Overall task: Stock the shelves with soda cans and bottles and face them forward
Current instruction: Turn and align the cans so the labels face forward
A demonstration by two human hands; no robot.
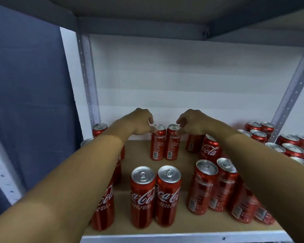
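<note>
Slim red cola cans stand on a wooden shelf [139,155]. At the back centre two cans stand side by side with barcodes toward me: the left back can [157,142] and the right back can [172,142]. My left hand [140,122] has its fingertips on the rim of the left one. My right hand [191,121] has its fingertips on the rim of the right one. Two front cans [154,195] show their logos to me. A cluster at the front right [216,186] shows barcodes.
More cans line the left edge [99,128] behind my left forearm. Another stocked bay lies to the right [288,144] past the perforated grey upright [291,95]. The upper shelf [147,14] hangs overhead. A white back wall closes the bay; a blue curtain hangs at left.
</note>
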